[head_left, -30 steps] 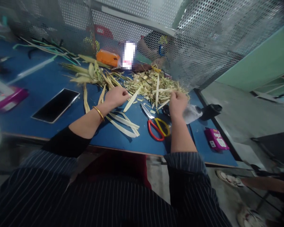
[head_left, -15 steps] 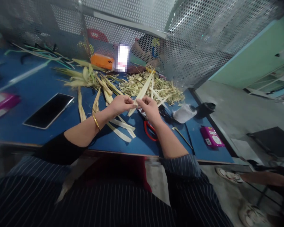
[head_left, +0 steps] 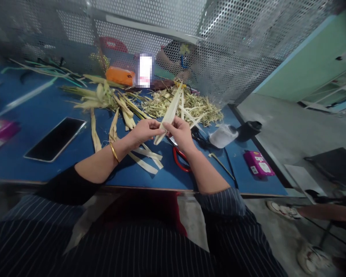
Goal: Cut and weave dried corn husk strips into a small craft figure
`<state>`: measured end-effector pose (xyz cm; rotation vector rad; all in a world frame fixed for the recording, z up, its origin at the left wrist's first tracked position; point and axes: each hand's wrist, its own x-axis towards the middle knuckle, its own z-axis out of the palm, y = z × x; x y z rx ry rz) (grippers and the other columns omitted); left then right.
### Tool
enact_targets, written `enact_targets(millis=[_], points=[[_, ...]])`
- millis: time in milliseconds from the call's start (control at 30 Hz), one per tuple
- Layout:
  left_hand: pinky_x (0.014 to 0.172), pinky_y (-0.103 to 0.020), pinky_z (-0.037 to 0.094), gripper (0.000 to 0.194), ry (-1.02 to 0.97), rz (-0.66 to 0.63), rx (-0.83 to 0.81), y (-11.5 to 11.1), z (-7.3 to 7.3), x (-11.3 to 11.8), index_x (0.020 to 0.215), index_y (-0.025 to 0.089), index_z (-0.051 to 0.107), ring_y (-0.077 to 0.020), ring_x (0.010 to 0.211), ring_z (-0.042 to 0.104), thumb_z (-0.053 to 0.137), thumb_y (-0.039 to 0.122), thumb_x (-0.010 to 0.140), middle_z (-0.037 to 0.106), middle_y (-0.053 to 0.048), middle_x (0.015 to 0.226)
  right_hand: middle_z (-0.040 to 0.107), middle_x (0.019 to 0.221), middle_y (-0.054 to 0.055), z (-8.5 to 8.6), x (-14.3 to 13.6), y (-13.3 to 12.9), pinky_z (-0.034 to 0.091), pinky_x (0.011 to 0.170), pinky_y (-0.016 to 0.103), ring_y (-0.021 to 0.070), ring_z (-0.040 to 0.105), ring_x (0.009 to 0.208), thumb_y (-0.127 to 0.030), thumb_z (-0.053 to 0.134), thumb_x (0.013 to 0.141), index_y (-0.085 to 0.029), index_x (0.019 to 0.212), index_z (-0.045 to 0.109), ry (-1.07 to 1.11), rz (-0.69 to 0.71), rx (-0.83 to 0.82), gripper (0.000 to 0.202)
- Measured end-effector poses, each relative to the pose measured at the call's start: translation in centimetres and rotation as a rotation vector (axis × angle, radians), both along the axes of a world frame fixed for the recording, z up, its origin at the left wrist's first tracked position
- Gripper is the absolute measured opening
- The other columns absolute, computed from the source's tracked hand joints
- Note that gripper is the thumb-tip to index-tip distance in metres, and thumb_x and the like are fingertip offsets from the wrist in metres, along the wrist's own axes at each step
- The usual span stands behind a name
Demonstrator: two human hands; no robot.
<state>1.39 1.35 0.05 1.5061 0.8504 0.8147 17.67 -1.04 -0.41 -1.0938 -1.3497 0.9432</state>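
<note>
A pale corn husk (head_left: pixel 172 109) is pinched between my two hands above the blue table, its long tip pointing away from me. My left hand (head_left: pixel 148 130) grips its near left edge with thumb and fingers. On the other side, my right hand (head_left: pixel 179 132) holds it with the thumb laid on top. Below my right wrist lie red-handled scissors (head_left: pixel 180 159), partly hidden by that hand. Cut husk strips (head_left: pixel 147 159) rest on the table under my left hand. Behind the held piece is a heap of shredded husk (head_left: pixel 198 105).
A bundle of husks (head_left: pixel 103 96) lies at the back left, near a dark phone (head_left: pixel 56 139). To the right are a white thread cone (head_left: pixel 223 135), a black cone (head_left: pixel 248 130) and a purple packet (head_left: pixel 258 163). A perforated metal screen (head_left: pixel 167 27) borders the far edge; a person sits behind it.
The husk has turned slightly, showing more of its broad face, and my right thumb lies further across it. The whole view has shifted a little.
</note>
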Motion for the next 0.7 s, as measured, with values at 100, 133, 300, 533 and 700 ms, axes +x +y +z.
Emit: enact_targets(millis=[100, 133, 300, 533, 700], points=[[0.052, -0.019, 0.038, 0.02, -0.058, 0.032, 0.024, -0.07, -0.15, 0.16, 0.071, 0.013, 0.064, -0.0079, 0.056, 0.05, 0.075, 0.03, 0.069, 0.059, 0.001, 0.063, 0.056, 0.052, -0.005, 0.12, -0.05, -0.07, 0.037, 0.049, 0.022, 0.0084, 0.049, 0.049, -0.044, 0.07, 0.077, -0.02, 0.07, 0.057, 0.038, 0.002, -0.004, 0.029], [0.052, -0.019, 0.037, 0.021, -0.071, 0.041, 0.011, -0.09, -0.16, 0.19, 0.07, 0.013, 0.065, -0.0077, 0.055, 0.049, 0.074, 0.032, 0.069, 0.058, 0.001, 0.061, 0.055, 0.051, -0.005, 0.24, -0.02, -0.09, 0.037, 0.049, 0.022, 0.0082, 0.048, 0.048, -0.046, 0.07, 0.077, -0.02, 0.069, 0.056, 0.066, -0.013, -0.002, 0.031], [0.05, -0.019, 0.035, 0.026, -0.107, 0.035, -0.117, -0.17, 0.0, 0.26, 0.072, 0.012, 0.068, -0.0068, 0.051, 0.047, 0.075, 0.037, 0.071, 0.058, 0.001, 0.059, 0.053, 0.05, -0.005, 0.69, 0.29, -0.02, 0.037, 0.047, 0.02, 0.0065, 0.045, 0.047, -0.051, 0.068, 0.079, -0.02, 0.063, 0.054, 0.209, -0.085, -0.029, 0.038], [0.051, -0.018, 0.039, 0.021, -0.186, 0.187, -0.17, 0.08, -0.28, 0.31, 0.08, 0.014, 0.074, -0.006, 0.053, 0.05, 0.076, 0.033, 0.072, 0.064, 0.0, 0.066, 0.058, 0.059, -0.005, 0.68, 0.46, 0.29, 0.037, 0.045, 0.019, 0.0067, 0.052, 0.05, -0.041, 0.07, 0.075, -0.019, 0.066, 0.058, 0.345, -0.148, -0.136, 0.027], [0.062, -0.021, 0.051, 0.019, -0.294, 0.239, -0.272, 0.01, 0.1, 0.56, 0.089, 0.015, 0.075, -0.0111, 0.07, 0.064, 0.071, 0.028, 0.076, 0.072, -0.005, 0.086, 0.058, 0.057, -0.004, 0.72, 0.2, 0.19, 0.038, 0.045, 0.019, 0.0074, 0.054, 0.048, -0.034, 0.069, 0.072, -0.017, 0.069, 0.062, 0.346, -0.176, -0.215, 0.018]])
